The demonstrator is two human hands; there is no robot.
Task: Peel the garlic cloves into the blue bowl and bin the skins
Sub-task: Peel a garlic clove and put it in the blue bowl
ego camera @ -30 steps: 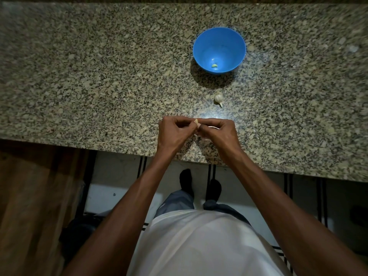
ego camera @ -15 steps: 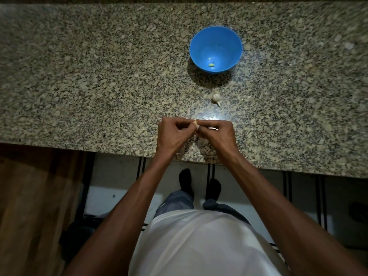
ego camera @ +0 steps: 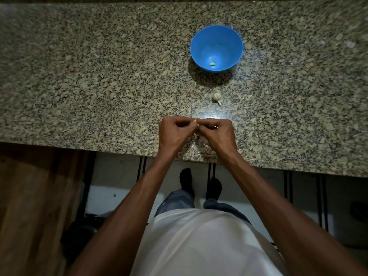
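Head view, looking down on a speckled granite bench (ego camera: 99, 76). Both hands meet just inside the near edge of the bench. The left hand (ego camera: 175, 134) and the right hand (ego camera: 216, 134) have their fingers curled inward, and between the fingertips they pinch a small garlic clove (ego camera: 195, 121), of which only a pale tip shows above the knuckles. A pale scrap (ego camera: 194, 134), perhaps skin, shows lower between the two hands; what it is cannot be told. Farther back on the bench, to the right of centre, stands the blue bowl (ego camera: 201, 41), upright, with one peeled clove (ego camera: 212, 64) lying in its bottom. Between the bowl and the hands, apart from both, a garlic piece with its skin on (ego camera: 217, 97) rests on the bench. Below the bench edge appear the person's white shirt (ego camera: 199, 246), grey trousers and dark feet on a pale floor (ego camera: 119, 176).
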